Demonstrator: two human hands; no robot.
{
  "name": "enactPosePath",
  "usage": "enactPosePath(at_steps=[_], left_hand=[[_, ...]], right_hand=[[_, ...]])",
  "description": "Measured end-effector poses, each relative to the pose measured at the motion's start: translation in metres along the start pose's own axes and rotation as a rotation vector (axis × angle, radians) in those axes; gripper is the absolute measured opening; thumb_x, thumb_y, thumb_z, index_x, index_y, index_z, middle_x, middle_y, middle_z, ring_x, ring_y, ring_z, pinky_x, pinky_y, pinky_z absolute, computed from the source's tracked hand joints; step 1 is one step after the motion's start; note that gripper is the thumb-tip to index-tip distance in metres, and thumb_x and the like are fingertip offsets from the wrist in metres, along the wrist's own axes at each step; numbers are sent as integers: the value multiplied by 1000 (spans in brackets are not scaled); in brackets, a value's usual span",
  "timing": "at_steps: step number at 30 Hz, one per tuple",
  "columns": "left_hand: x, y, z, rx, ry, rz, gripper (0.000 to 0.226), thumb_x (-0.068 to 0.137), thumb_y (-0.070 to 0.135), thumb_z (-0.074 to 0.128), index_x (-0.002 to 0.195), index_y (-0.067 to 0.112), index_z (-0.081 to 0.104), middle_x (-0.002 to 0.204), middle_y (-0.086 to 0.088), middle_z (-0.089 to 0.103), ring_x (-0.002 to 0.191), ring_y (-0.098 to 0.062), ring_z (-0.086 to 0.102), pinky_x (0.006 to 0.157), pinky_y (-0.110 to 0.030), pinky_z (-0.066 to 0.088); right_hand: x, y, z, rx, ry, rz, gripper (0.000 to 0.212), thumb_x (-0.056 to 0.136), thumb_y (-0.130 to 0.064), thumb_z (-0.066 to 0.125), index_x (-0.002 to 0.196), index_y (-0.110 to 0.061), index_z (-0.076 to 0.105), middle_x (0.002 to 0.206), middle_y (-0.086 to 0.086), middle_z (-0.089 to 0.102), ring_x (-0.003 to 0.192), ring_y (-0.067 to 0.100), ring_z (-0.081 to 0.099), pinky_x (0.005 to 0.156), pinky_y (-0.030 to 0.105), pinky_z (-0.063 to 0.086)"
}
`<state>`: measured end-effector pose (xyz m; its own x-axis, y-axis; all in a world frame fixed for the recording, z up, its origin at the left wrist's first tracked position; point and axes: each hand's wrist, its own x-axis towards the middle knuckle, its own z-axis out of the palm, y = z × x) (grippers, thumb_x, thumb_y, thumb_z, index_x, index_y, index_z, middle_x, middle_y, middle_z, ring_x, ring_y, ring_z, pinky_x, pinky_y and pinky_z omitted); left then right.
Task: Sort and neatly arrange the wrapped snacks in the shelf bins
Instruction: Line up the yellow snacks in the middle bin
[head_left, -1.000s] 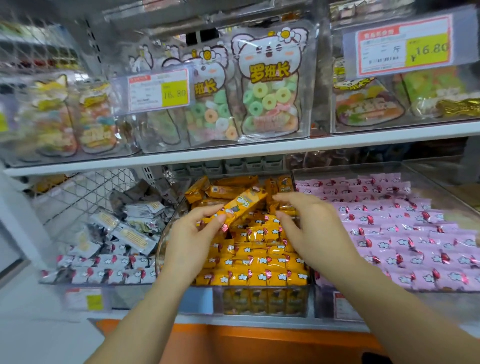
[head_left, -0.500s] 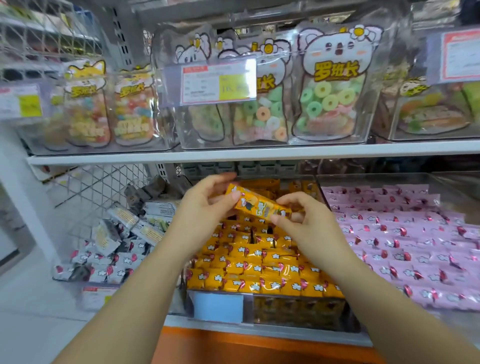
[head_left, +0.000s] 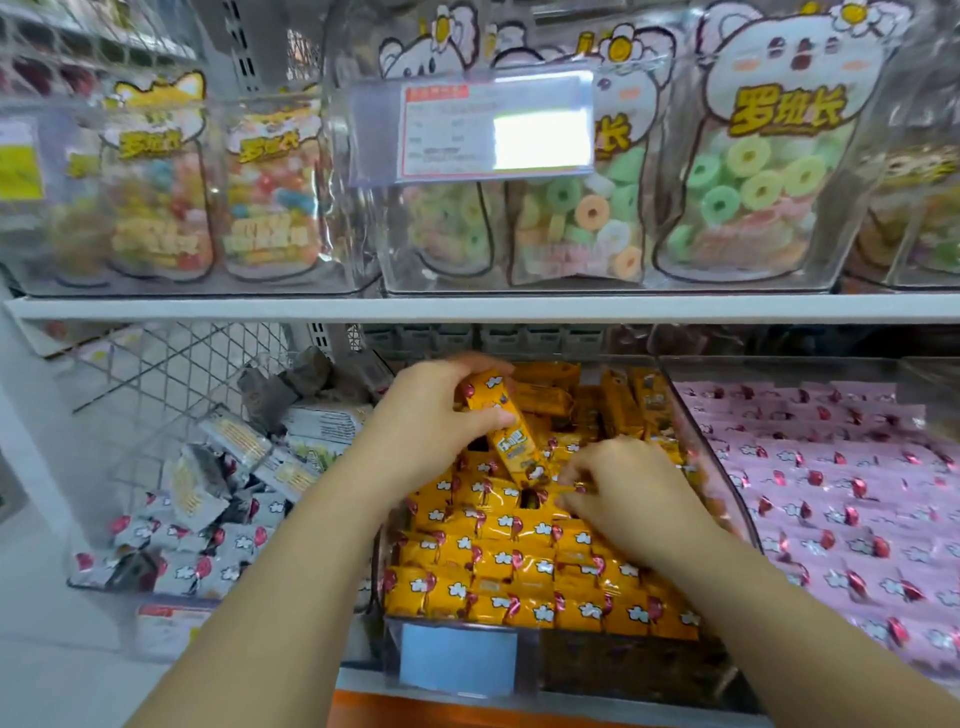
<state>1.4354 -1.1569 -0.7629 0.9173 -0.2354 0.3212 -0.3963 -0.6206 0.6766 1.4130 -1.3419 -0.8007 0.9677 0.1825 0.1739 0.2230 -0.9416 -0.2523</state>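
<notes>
1. An upper shelf (head_left: 208, 307) was seen across the middle of the frame, and clear upper bins (head_left: 358, 244) of bagged sweets were stood on it.
2. On the lower shelf (head_left: 358, 682), three bins were set side by side: the left bin (head_left: 104, 605) filled with grey snacks (head_left: 171, 540), the centre bin (head_left: 597, 662) with yellow snacks (head_left: 498, 566), and the right bin (head_left: 693, 431) with pink snacks (head_left: 841, 509).

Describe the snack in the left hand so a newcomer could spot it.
Below the white shelf board, find the middle bin, filled with yellow wrappers. Above its packed rows, the left hand grips one yellow bar. Unlike its neighbours lying flat, it is held at a tilt.
</notes>
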Motion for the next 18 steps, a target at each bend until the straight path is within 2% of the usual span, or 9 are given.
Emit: enactPosePath(at_steps=[3,6,10,12,14,16,18], left_hand=[[1,-4,0,-1,-29,0,39,78,31,73,115,38,60,107,13,66,100,-5,62,90,-35,51],[2,-6,4,-5,-73,-4,39,79,31,73,115,39,60,106,14,66,99,-5,62,90,-34,52],[0,-7,6,-5,-111,-21,41,80,29,72,119,37,60,107,13,66,100,-5,62,90,-35,52],[-2,-2,7,29,-123,-15,40,81,27,71,118,37,60,111,14,65,100,-3,61,90,-31,52],[-3,5,7,76,-124,14,39,82,26,70,117,38,60,116,16,62,93,2,59,83,-19,52],[-4,14,7,188,-129,50,38,83,27,69,119,38,59,118,16,60,87,4,57,75,-9,45],[-4,21,14,314,-166,80,40,85,28,67,122,38,58,120,10,60,99,-5,56,78,-15,40]], right_hand=[[3,5,-1,48,-45,35,6,86,-32,64,82,-27,64,95,-9,66,94,11,60,84,27,48],[4,7,-2,67,-97,48,18,86,-29,65,71,-29,56,92,-7,65,88,11,60,77,25,47],[3,7,-5,69,-108,44,10,87,-26,64,77,-24,62,91,-7,64,90,11,59,78,24,46],[2,8,-4,88,-93,34,8,87,-22,64,79,-20,66,83,-10,61,85,8,59,77,23,47],[1,9,-3,110,-71,21,7,86,-21,65,79,-19,67,77,-13,57,80,5,56,75,21,48],[0,9,-3,118,-64,24,7,86,-23,66,81,-20,67,79,-12,57,80,5,55,73,20,45],[0,9,-3,124,-58,27,6,86,-25,66,82,-20,68,82,-11,58,82,6,54,74,20,44]])
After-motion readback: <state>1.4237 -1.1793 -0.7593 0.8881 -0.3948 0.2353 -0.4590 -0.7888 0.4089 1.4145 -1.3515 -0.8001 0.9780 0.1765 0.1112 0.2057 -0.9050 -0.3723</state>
